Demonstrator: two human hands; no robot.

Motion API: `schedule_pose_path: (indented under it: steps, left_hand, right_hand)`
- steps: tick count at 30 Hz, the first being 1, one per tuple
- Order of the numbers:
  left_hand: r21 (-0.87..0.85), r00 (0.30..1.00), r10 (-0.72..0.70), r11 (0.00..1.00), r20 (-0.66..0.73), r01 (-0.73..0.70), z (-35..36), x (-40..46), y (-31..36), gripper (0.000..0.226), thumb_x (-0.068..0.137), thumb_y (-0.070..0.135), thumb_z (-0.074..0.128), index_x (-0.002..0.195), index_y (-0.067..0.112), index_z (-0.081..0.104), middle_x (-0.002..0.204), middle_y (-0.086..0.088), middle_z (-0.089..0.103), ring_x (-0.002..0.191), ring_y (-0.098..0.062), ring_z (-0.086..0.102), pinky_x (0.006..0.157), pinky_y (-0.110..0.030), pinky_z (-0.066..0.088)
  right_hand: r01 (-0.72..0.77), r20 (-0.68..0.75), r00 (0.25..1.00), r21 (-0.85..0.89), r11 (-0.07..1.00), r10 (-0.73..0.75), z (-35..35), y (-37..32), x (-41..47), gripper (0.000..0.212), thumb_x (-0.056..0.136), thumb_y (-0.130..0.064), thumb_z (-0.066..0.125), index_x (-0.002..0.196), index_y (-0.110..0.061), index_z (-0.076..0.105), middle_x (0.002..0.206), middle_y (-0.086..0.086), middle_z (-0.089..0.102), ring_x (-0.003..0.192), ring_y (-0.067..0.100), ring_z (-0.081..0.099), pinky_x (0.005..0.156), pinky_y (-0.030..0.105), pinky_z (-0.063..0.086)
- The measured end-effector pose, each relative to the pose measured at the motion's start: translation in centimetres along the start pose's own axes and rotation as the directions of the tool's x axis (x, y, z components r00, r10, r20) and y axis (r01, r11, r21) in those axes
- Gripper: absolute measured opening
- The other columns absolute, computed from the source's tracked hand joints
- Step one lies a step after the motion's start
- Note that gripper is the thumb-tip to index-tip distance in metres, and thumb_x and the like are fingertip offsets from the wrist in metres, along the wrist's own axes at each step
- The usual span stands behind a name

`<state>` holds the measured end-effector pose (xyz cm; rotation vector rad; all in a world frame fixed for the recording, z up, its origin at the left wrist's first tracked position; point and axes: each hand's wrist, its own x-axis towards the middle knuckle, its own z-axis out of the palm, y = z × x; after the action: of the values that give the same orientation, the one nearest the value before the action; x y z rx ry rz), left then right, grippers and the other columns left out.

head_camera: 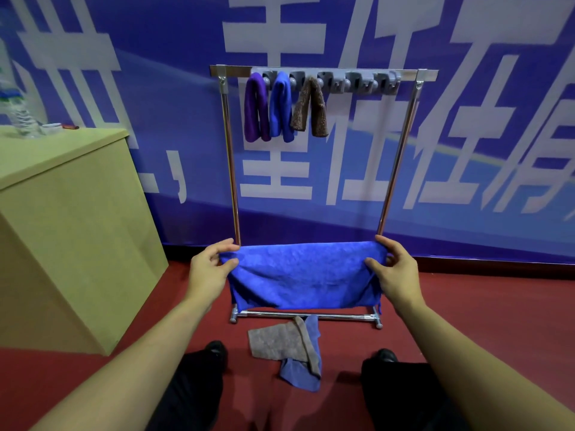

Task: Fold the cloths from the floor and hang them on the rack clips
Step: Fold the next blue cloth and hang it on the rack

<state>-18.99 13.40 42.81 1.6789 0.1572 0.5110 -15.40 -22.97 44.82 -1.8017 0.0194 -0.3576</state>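
Observation:
I hold a bright blue cloth [300,275] stretched out in the air in front of the rack [323,76]. My left hand [208,269] pinches its upper left corner and my right hand [393,269] pinches its upper right corner. The cloth hangs doubled over, its lower edge near the rack's foot bar. On the rack's grey clip strip hang a purple cloth [256,108], a blue cloth [281,108] and a brown cloth [311,108]; the clips to their right [364,84] hold nothing. On the red floor lie a grey cloth [280,342] and a blue cloth [300,373] partly under it.
A tan cabinet [62,219] stands at the left with a plastic bottle [18,116] and small items on top. A blue banner wall [466,150] runs behind the rack. My two shoes [216,349] stand on the red floor either side of the floor cloths.

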Motion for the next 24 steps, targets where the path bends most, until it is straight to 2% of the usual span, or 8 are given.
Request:
schedule_pose_path:
  steps: [3, 6, 12, 14, 17, 19, 21, 24]
  left_hand:
    - [0.088, 0.999, 0.028, 0.996, 0.039, -0.031, 0.1, 0.1, -0.1, 0.036, 0.08, -0.012, 0.073, 0.092, 0.021, 0.076, 0.132, 0.004, 0.06, 0.118, -0.007, 0.06, 0.103, -0.027, 0.045]
    - [0.2, 0.996, 0.083, 0.976, 0.036, -0.088, 0.2, 0.0, 0.1, 0.037, 0.08, -0.008, 0.075, 0.089, 0.028, 0.075, 0.133, 0.004, 0.055, 0.119, -0.009, 0.057, 0.1, -0.026, 0.044]
    - [0.301, 0.987, 0.141, 0.947, -0.075, -0.112, 0.8, -0.4, 0.8, 0.032, 0.078, -0.004, 0.079, 0.083, 0.027, 0.071, 0.127, 0.001, 0.046, 0.113, -0.011, 0.052, 0.081, -0.003, 0.038]
    - [0.311, 0.988, 0.135, 0.944, -0.073, -0.106, 0.9, -0.5, 0.7, 0.028, 0.076, -0.004, 0.081, 0.084, 0.022, 0.072, 0.124, 0.0, 0.048, 0.112, -0.014, 0.054, 0.087, -0.008, 0.039]
    - [0.332, 0.985, 0.14, 0.938, -0.102, -0.098, 0.9, -0.6, 0.6, 0.028, 0.073, -0.005, 0.082, 0.086, 0.018, 0.073, 0.118, -0.001, 0.053, 0.107, -0.021, 0.06, 0.088, -0.016, 0.042]
    - [0.327, 0.98, 0.142, 0.941, -0.142, -0.089, 0.9, -0.7, 0.6, 0.031, 0.073, -0.007, 0.08, 0.092, 0.017, 0.073, 0.117, -0.001, 0.05, 0.1, -0.023, 0.062, 0.083, -0.012, 0.045]
    - [0.309, 0.979, 0.101, 0.95, -0.177, -0.042, 0.9, -0.7, 0.5, 0.04, 0.077, -0.007, 0.076, 0.109, 0.016, 0.069, 0.123, -0.001, 0.043, 0.09, -0.018, 0.063, 0.084, -0.021, 0.052]
    - [0.227, 0.983, -0.027, 0.971, -0.182, 0.069, 0.9, -0.5, 0.0, 0.062, 0.083, -0.002, 0.075, 0.135, 0.02, 0.051, 0.133, 0.002, 0.041, 0.094, -0.014, 0.064, 0.085, -0.033, 0.055]
  right_hand:
    - [0.01, 0.043, 0.999, -0.045, 0.999, -0.008, 0.0, -0.2, -0.1, 0.057, 0.084, -0.003, 0.075, 0.132, -0.028, 0.058, 0.119, 0.0, 0.063, 0.102, 0.018, 0.064, 0.088, 0.034, 0.058]
    - [0.041, 0.085, 0.996, -0.124, 0.991, -0.03, -0.2, 0.2, -0.1, 0.059, 0.083, -0.001, 0.073, 0.134, -0.027, 0.055, 0.127, -0.001, 0.06, 0.111, 0.019, 0.061, 0.094, 0.037, 0.055]
    - [0.114, 0.071, 0.992, -0.248, 0.962, -0.099, -0.4, 0.7, -0.2, 0.041, 0.083, -0.002, 0.075, 0.114, -0.025, 0.06, 0.118, -0.005, 0.056, 0.11, 0.013, 0.055, 0.101, 0.036, 0.048]
    - [0.107, 0.043, 0.994, -0.267, 0.958, -0.099, -0.4, 0.8, -0.2, 0.04, 0.082, -0.003, 0.076, 0.11, -0.025, 0.059, 0.113, -0.004, 0.054, 0.105, 0.015, 0.055, 0.095, 0.035, 0.049]
    - [0.041, 0.003, 0.999, -0.275, 0.961, -0.042, -0.5, 1.1, 0.2, 0.052, 0.08, -0.004, 0.076, 0.121, -0.028, 0.054, 0.112, -0.002, 0.053, 0.101, 0.02, 0.056, 0.088, 0.037, 0.052]
    - [0.012, -0.018, 1.0, -0.279, 0.96, -0.017, -0.5, 1.5, 0.3, 0.059, 0.08, -0.005, 0.076, 0.127, -0.029, 0.05, 0.118, 0.001, 0.054, 0.102, 0.021, 0.058, 0.088, 0.041, 0.054]
    - [-0.018, -0.038, 0.999, -0.268, 0.963, 0.008, -0.6, 1.6, 0.4, 0.057, 0.081, -0.006, 0.077, 0.126, -0.027, 0.049, 0.123, 0.002, 0.054, 0.103, 0.022, 0.059, 0.086, 0.041, 0.053]
    - [-0.061, -0.044, 0.998, -0.228, 0.972, 0.053, -0.7, 1.5, 0.1, 0.043, 0.082, -0.007, 0.077, 0.109, -0.021, 0.047, 0.107, 0.0, 0.058, 0.094, 0.021, 0.058, 0.077, 0.033, 0.045]
